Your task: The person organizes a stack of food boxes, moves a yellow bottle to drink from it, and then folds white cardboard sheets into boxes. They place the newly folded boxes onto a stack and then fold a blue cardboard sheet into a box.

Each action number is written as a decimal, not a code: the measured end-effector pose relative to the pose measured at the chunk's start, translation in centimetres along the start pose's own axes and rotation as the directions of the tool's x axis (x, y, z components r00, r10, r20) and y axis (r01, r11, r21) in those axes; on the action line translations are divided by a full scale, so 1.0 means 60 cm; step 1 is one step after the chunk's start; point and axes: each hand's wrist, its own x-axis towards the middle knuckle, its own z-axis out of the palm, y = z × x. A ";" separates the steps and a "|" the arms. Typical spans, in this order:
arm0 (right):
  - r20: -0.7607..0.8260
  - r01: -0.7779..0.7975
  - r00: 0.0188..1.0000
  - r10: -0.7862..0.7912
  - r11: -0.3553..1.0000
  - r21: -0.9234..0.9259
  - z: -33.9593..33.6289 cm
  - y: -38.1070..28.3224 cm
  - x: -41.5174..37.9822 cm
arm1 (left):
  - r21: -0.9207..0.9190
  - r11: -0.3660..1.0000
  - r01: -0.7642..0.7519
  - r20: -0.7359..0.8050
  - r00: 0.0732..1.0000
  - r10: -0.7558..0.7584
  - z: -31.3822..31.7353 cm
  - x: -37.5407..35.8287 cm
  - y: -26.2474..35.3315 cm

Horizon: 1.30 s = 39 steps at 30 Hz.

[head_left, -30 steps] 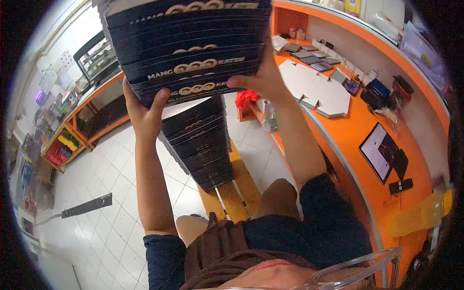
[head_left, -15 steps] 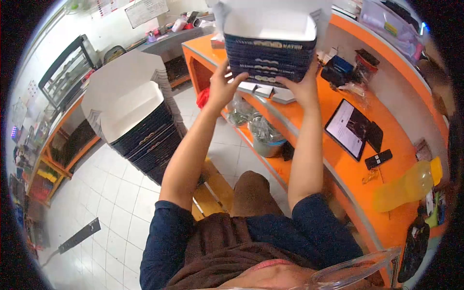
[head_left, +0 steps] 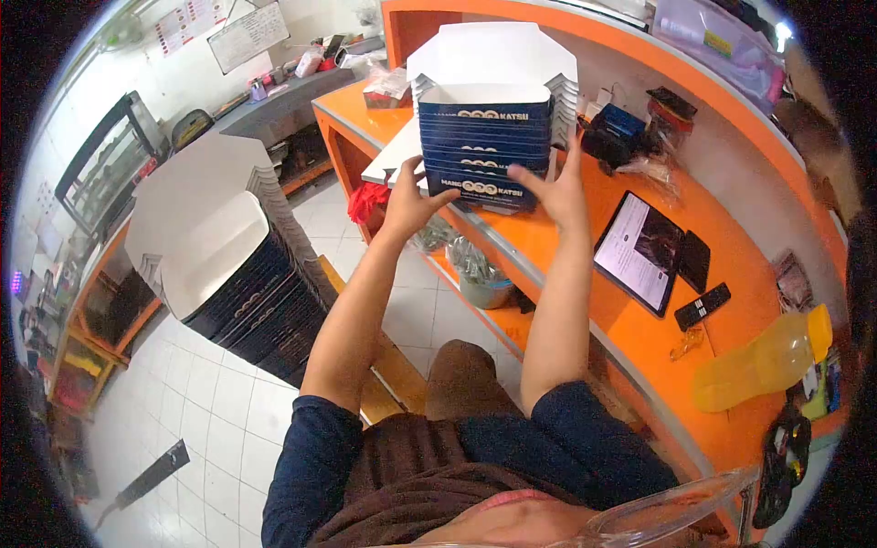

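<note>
A nested stack of navy printed paper food boxes [head_left: 484,137] with white insides and raised white lids stands upright at the counter's inner edge. My left hand [head_left: 411,205] is at its lower left side, thumb across the front and the other fingers partly hidden. On the opposite side, my right hand [head_left: 562,196] has its thumb over the front and its fingers up along the side. Both hands hold the stack between them. A second, taller stack of the same boxes [head_left: 260,306] stands to the left, by a wooden bench [head_left: 397,379].
The orange counter [head_left: 630,338] curves along my right, bearing a tablet [head_left: 639,251], a black remote [head_left: 702,307] and a yellow bottle [head_left: 754,365]. Flat white card [head_left: 393,160] lies left of the held stack. Below, a shelf holds a tub with a plastic bag [head_left: 475,269].
The box stack has come down and away from me in both hands, onto the counter edge. Its upright lids now show fully. The view has shifted slightly.
</note>
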 end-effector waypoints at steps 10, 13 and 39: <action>0.097 -0.090 0.989 0.109 0.979 -0.183 -0.003 0.008 0.152 | -0.037 0.995 -0.095 -0.057 0.994 0.093 0.020 -0.002 -0.013; 0.116 -0.164 0.978 0.175 0.982 -0.093 -0.009 0.005 0.147 | -0.012 0.996 -0.089 -0.118 0.989 0.087 0.016 -0.012 0.002; 0.046 -0.154 0.988 0.148 0.953 0.260 -0.045 0.042 0.120 | -0.217 0.953 -0.212 -0.065 0.977 0.202 0.004 0.107 0.055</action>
